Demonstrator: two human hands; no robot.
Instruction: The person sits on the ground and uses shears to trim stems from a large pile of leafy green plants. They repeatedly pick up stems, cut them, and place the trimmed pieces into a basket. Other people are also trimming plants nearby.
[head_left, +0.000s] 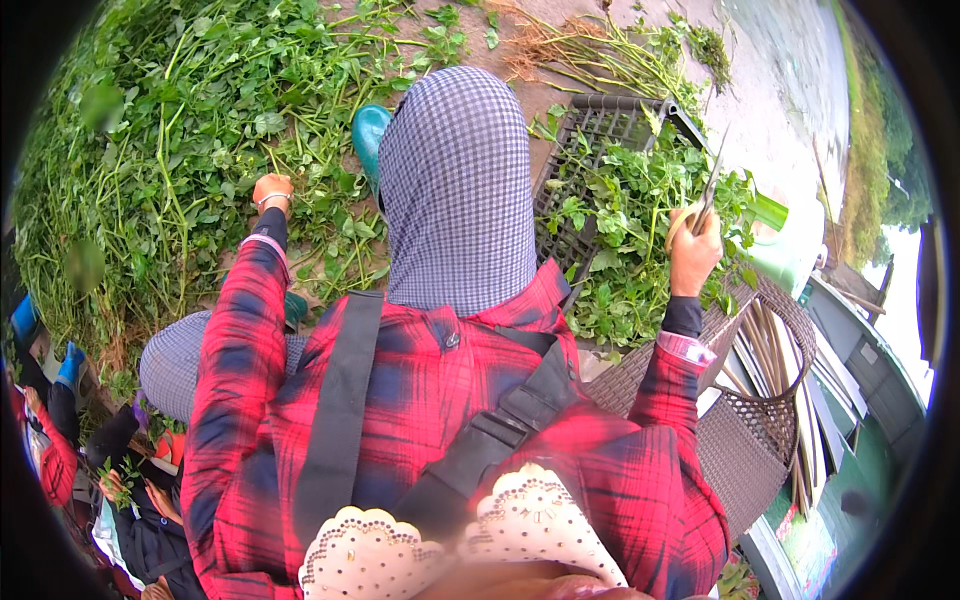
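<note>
My left hand (274, 192), with a bracelet at the wrist, reaches into a wide heap of cut leafy green plants (172, 135). Its fingers are curled in a fist, and a thin stem (273, 159) comes out at its far side; the fingertips are hidden. In my right hand (694, 251) is a pair of scissors (709, 191), blades pointing away from me and cream handle around the fingers. That hand is over loose leafy sprigs (630, 232), which lie on and beside a dark plastic crate (574, 169).
Bare stems with reddish roots (577, 49) lie beyond the crate. A brown woven chair (750, 442) is at right, with flat strips behind it. My green boot (369, 139) stands beside the heap. Another person's hand (112, 487) holds sprigs at lower left.
</note>
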